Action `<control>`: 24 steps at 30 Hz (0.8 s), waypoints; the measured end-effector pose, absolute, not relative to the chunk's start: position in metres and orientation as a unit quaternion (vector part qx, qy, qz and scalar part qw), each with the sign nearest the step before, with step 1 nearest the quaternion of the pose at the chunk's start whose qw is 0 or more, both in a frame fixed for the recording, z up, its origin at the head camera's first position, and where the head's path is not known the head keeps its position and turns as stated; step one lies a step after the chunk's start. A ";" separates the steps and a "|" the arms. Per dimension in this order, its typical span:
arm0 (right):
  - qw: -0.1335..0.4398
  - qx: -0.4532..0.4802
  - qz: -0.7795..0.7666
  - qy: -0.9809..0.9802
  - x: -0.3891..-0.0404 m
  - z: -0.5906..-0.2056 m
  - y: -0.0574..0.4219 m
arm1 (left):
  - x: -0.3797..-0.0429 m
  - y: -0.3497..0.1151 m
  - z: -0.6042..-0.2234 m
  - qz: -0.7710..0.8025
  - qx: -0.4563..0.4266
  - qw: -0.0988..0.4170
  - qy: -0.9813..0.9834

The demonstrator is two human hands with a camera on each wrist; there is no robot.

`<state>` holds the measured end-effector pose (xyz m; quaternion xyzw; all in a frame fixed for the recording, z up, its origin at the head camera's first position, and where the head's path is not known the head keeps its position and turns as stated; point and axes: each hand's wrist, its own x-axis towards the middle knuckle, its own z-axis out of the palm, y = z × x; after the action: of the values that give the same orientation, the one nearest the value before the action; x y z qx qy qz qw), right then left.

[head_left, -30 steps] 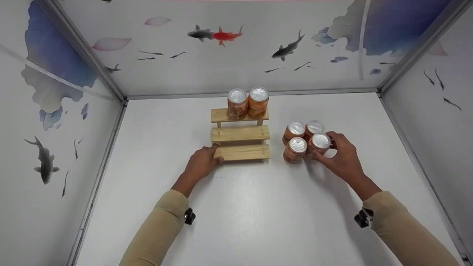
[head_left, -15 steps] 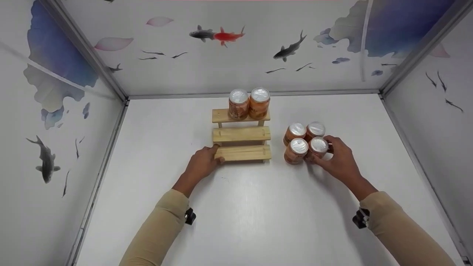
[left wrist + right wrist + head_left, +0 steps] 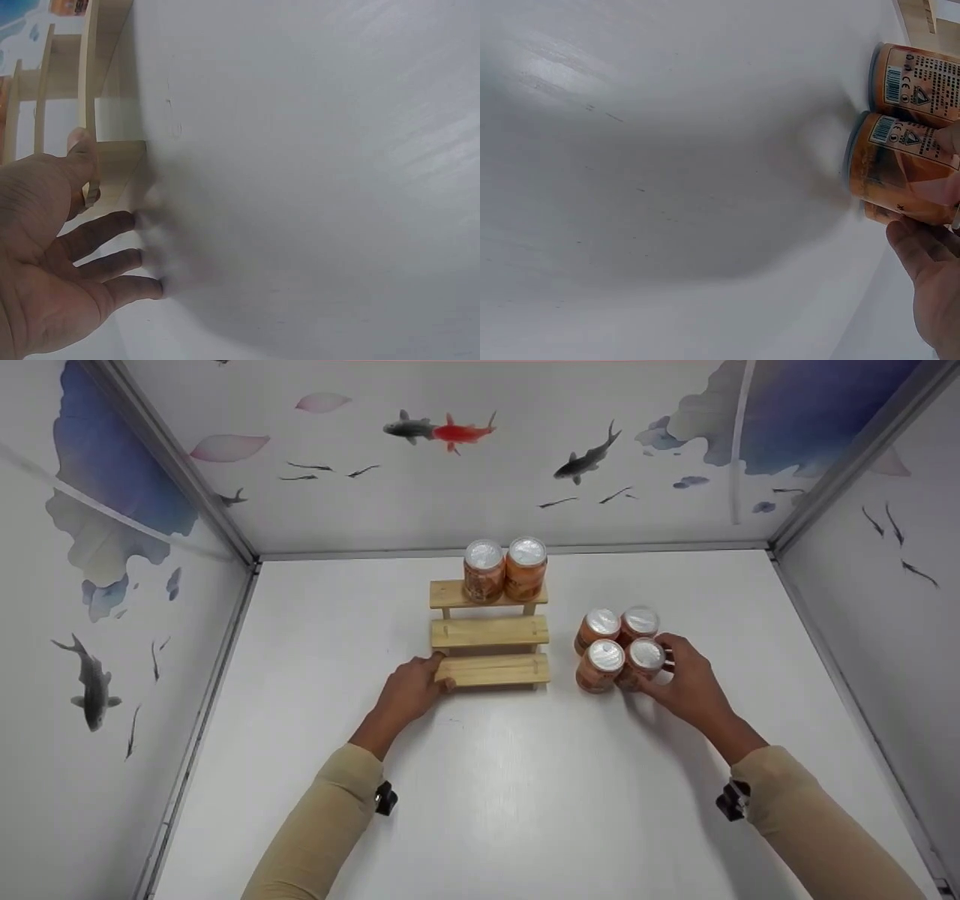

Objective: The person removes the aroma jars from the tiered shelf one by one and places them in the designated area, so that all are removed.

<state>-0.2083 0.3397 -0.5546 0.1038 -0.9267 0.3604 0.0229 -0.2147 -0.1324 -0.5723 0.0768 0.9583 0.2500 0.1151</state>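
A three-step wooden stand sits near the middle of the white table, two orange cans with silver lids side by side on its top step. My left hand pinches the left end of its lowest step between thumb and forefinger; the other fingers spread below in the left wrist view. To the right, several similar cans stand in a tight two-by-two cluster. My right hand grips the front right can from its right side, thumb in front and fingers behind. That can is upright, beside its neighbour.
White walls printed with fish and lily leaves enclose the table at the back and both sides. A strip of bare tabletop lies between the stand and the can cluster. Small black cameras sit at both wrists.
My right hand has brought its can slightly down and left, into line with the cluster, then stayed still over the last half second. My left hand keeps its hold on the stand.
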 end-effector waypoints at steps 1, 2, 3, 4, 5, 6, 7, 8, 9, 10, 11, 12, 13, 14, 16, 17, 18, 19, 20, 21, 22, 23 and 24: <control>0.022 0.104 0.357 -0.928 -0.209 -0.554 0.340 | -0.215 -0.133 -0.573 0.249 0.077 0.115 0.959; 0.023 0.104 0.354 -0.929 -0.209 -0.554 0.340 | -0.215 -0.133 -0.573 0.248 0.077 0.116 0.959; 0.023 0.104 0.350 -0.931 -0.209 -0.554 0.340 | -0.215 -0.132 -0.573 0.247 0.077 0.117 0.959; 0.023 0.104 0.346 -0.932 -0.209 -0.554 0.340 | -0.216 -0.132 -0.573 0.247 0.078 0.117 0.959; 0.023 0.104 0.342 -0.934 -0.209 -0.554 0.341 | -0.216 -0.132 -0.572 0.249 0.076 0.118 0.958; 0.024 0.105 0.338 -0.935 -0.210 -0.554 0.341 | -0.216 -0.132 -0.572 0.249 0.075 0.120 0.958; 0.024 0.106 0.334 -0.936 -0.210 -0.553 0.341 | -0.216 -0.132 -0.571 0.249 0.073 0.121 0.958; 0.024 0.107 0.330 -0.938 -0.210 -0.553 0.341 | -0.215 -0.132 -0.570 0.249 0.072 0.123 0.958; 0.025 0.108 0.325 -0.939 -0.211 -0.552 0.341 | -0.215 -0.132 -0.569 0.250 0.070 0.124 0.958; 0.026 0.110 0.321 -0.940 -0.211 -0.552 0.341 | -0.215 -0.132 -0.569 0.249 0.069 0.124 0.958; 0.026 0.112 0.317 -0.941 -0.211 -0.551 0.342 | -0.215 -0.132 -0.568 0.249 0.068 0.125 0.958; 0.026 0.115 0.312 -0.943 -0.212 -0.550 0.342 | -0.215 -0.132 -0.568 0.248 0.068 0.125 0.958; 0.027 0.118 0.308 -0.944 -0.212 -0.549 0.342 | -0.215 -0.132 -0.568 0.248 0.067 0.124 0.958; 0.029 0.121 0.304 -0.944 -0.212 -0.547 0.342 | -0.215 -0.132 -0.567 0.248 0.067 0.124 0.959; 0.035 0.128 0.298 -0.945 -0.213 -0.544 0.342 | -0.214 -0.132 -0.568 0.248 0.067 0.125 0.958; 0.039 0.132 0.295 -0.946 -0.213 -0.543 0.342 | -0.214 -0.131 -0.568 0.248 0.067 0.125 0.958; 0.044 0.135 0.292 -0.946 -0.213 -0.541 0.342 | -0.214 -0.131 -0.568 0.248 0.066 0.125 0.959; 0.049 0.137 0.289 -0.946 -0.213 -0.539 0.342 | -0.214 -0.131 -0.569 0.247 0.066 0.125 0.959; 0.054 0.139 0.286 -0.947 -0.214 -0.538 0.341 | -0.214 -0.131 -0.569 0.246 0.065 0.125 0.959; 0.058 0.139 0.283 -0.947 -0.215 -0.536 0.341 | -0.214 -0.131 -0.569 0.245 0.065 0.124 0.959; 0.062 0.139 0.280 -0.948 -0.216 -0.534 0.340 | -0.215 -0.131 -0.569 0.243 0.066 0.123 0.960; 0.066 0.138 0.277 -0.949 -0.217 -0.532 0.339 | -0.215 -0.132 -0.570 0.243 0.066 0.121 0.960; 0.070 0.139 0.275 -0.949 -0.218 -0.531 0.337 | -0.215 -0.132 -0.570 0.244 0.070 0.117 0.960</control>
<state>-0.2177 0.3374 -0.5308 0.1388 -0.9487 0.2753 0.0700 -0.2148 -0.1322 -0.5703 0.0698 0.9603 0.2436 0.1166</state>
